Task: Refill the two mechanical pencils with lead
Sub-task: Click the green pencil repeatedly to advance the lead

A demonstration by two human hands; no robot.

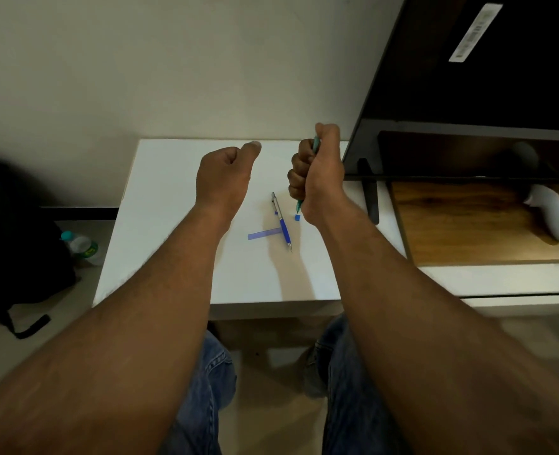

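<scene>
My right hand (317, 172) is fisted around a teal mechanical pencil (315, 145), held upright with its tip pointing down just above the white table (173, 257). A blue and silver mechanical pencil (281, 221) lies on the table just left of that hand. A flat blue lead case (264, 234) lies across it on its left, and a small blue cap (297, 218) sits under the teal pencil's tip. My left hand (227, 174) hovers over the table to the left, fingers curled in, thumb out; I see nothing in it.
A dark TV screen (468, 93) on a stand leg (370, 195) rises at the right, over a wooden shelf (468, 224) with a white object (554, 215). A black bag (18, 241) and a plastic bottle (81, 246) sit on the floor at left.
</scene>
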